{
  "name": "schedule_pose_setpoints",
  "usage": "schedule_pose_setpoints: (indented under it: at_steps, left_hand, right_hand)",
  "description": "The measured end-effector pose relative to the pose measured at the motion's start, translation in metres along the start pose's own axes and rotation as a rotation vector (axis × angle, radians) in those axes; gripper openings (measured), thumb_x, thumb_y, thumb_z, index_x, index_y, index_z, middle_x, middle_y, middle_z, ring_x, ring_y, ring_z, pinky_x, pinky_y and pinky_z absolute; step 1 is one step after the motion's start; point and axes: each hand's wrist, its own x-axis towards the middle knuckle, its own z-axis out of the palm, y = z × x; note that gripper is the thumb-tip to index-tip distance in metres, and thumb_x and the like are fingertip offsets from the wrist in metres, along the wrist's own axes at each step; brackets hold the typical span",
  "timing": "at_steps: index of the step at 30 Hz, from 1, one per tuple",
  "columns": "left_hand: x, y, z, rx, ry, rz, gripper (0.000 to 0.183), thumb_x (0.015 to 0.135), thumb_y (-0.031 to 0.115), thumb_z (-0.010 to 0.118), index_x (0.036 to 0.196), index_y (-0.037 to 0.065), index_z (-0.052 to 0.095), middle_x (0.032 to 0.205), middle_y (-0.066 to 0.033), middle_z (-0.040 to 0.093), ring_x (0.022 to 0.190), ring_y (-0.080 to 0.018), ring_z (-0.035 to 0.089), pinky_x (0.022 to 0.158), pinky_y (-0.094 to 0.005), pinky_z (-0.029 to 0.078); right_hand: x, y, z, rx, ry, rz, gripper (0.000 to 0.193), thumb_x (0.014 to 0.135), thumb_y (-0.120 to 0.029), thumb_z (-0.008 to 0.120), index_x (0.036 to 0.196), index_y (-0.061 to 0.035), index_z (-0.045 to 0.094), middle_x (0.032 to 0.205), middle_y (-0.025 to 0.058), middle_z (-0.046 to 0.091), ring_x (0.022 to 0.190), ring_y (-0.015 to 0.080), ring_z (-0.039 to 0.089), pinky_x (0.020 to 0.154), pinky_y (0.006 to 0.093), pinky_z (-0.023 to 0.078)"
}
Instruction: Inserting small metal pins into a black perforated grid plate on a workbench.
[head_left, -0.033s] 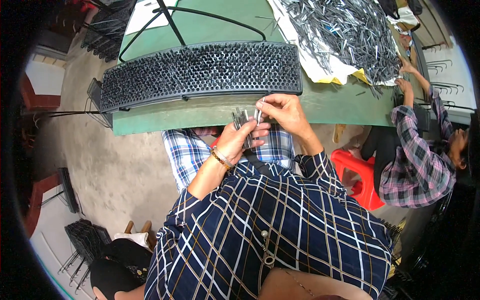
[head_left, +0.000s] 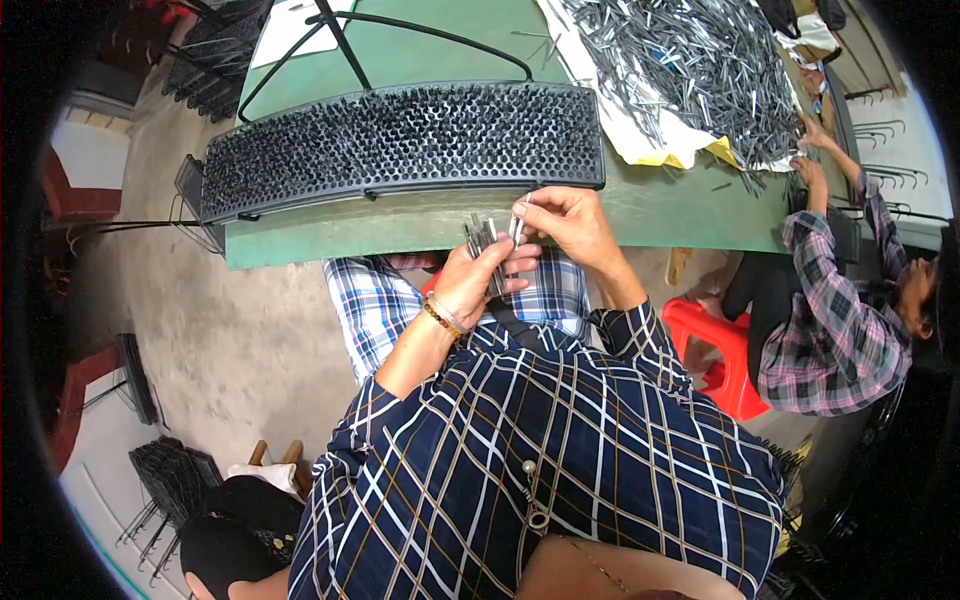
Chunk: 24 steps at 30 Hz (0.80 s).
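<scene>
Nothing moved: left hand grips metal pins, right hand pinching one.

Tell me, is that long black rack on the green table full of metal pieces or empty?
Mostly full. The long black rack bristles with upright metal pieces across nearly its whole length; whether every hole is filled cannot be told.

Item: bundle of thin grey metal pins, with one single pin apart from it.

Bundle: slim, straight, dull grey pieces gripped in the left hand, fanned slightly, tips pointing up and away, just off the desk's near edge. Single pin: the same kind, pinched near upright in the right hand, just beside the bundle, below the black pin-filled rack.
</scene>
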Motion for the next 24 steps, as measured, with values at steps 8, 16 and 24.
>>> schedule_pose_setpoints:
  at_steps: [8, 16, 24]
  left_hand:
    - [0.005, -0.009, 0.0, -0.058, 0.057, 0.052, 0.026, 0.092, 0.019, 0.05, 0.111, 0.001, 0.054, 0.1, -0.014, 0.064, 0.085, -0.0171, 0.063, 0.067, -0.0279, 0.054]
    - [0.005, -0.014, 0.002, -0.091, 0.143, 0.086, 0.021, 0.093, 0.017, 0.048, 0.107, 0.002, 0.052, 0.1, -0.0151, 0.064, 0.082, -0.0169, 0.064, 0.065, -0.0271, 0.054]
    - [0.004, -0.008, -0.002, -0.123, 0.142, 0.081, 0.022, 0.094, 0.017, 0.045, 0.108, 0.001, 0.05, 0.1, -0.0158, 0.064, 0.083, -0.0182, 0.063, 0.066, -0.0293, 0.053]
  right_hand:
    - [-0.003, 0.006, 0.007, 0.023, 0.091, 0.086, 0.019, 0.082, -0.013, 0.067, 0.088, 0.0044, 0.065, 0.076, 0.0051, 0.065, 0.066, 0.0077, 0.059, 0.057, 0.0204, 0.047]
    - [-0.006, 0.008, 0.011, 0.004, 0.161, 0.084, 0.02, 0.081, -0.012, 0.066, 0.089, 0.0054, 0.065, 0.075, 0.0058, 0.065, 0.066, 0.0073, 0.058, 0.058, 0.0208, 0.048]
    - [0.006, -0.026, -0.01, -0.31, 0.455, -0.324, 0.016, 0.083, -0.009, 0.064, 0.094, 0.0016, 0.066, 0.078, 0.0016, 0.065, 0.069, 0.005, 0.056, 0.063, 0.019, 0.046]
